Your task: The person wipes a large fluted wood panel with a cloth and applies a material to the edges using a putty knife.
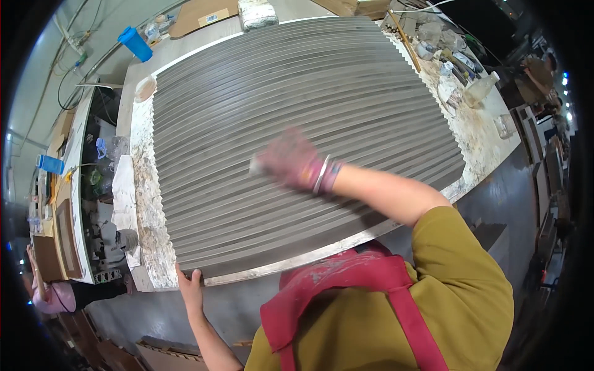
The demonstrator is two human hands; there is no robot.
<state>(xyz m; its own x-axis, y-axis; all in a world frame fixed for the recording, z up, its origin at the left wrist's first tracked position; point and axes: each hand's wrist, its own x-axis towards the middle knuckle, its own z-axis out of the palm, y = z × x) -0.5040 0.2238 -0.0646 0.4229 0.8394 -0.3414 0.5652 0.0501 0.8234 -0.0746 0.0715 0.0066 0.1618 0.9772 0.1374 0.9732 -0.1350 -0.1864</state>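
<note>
Right hand (291,162) is motion-blurred on the ribbed grey panel (297,93), fingers unreadable, a pale scrap at their tips; left hand (189,287) fingers clamp the panel's near corner.

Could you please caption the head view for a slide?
Gloved right hand wipes a grey ribbed panel; left hand grips its edge.

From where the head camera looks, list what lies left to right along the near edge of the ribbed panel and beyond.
Left hand gripping the near corner → grey ribbed panel → gloved right hand, blurred, on the panel → clear plastic bottle on the speckled bench.
</note>
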